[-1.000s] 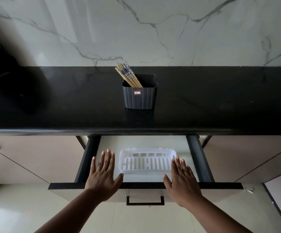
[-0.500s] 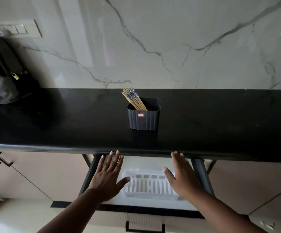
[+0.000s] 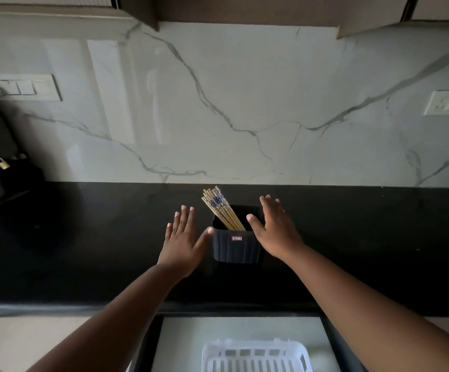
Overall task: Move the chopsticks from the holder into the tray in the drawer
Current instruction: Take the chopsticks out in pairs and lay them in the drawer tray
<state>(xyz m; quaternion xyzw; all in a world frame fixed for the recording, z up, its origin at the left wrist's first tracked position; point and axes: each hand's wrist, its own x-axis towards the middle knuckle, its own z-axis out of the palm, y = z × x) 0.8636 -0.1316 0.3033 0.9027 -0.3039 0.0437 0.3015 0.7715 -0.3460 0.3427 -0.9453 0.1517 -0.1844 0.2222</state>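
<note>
Chopsticks' [image 3: 222, 209] lower ends inside holder [image 3: 236, 247]

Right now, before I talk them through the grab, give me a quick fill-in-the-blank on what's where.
1. The chopsticks stand in the dark ____ on the black counter.
2. They lean toward the person's ____ side.
3. The left hand and right hand are both ____, one at each side of it.
4. The white tray in the drawer holds ____ chopsticks.

Missing words: holder; left; open; no
</note>
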